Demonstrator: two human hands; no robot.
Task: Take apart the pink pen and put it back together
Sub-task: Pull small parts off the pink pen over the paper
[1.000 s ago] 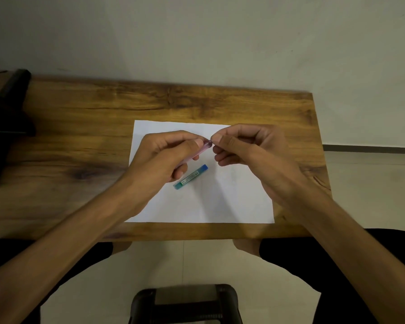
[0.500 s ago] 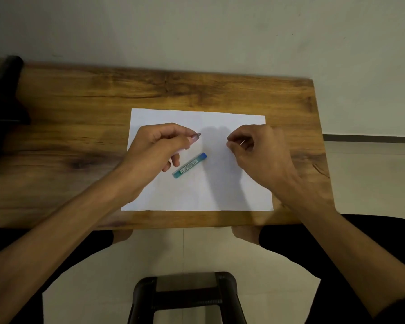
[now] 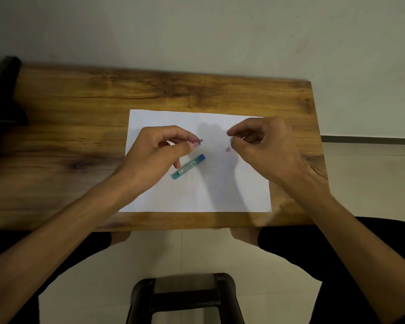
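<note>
Wooden tabletop (image 3: 84, 108), dark knots and grain, pushed against plain off-white wall (image 3: 197, 31). Dark baseboard strip (image 3: 369, 137) right of tabletop, where wall meets floor. Pale tiled floor (image 3: 185, 253) below tabletop's near edge. Dark stool (image 3: 185, 298) further below. Black object (image 3: 0, 94) at tabletop's left end, blurred. Dim, even light.

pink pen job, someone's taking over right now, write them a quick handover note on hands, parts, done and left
Left hand: shut on the pink pen, held above the white paper.
Right hand: fingers loosely curled, holding nothing visible.
A small pink piece lies on the paper beside the right hand; the blue case lies below the left hand.
Done: one small piece off.
Left: finish disassembly, then reassemble.
</note>
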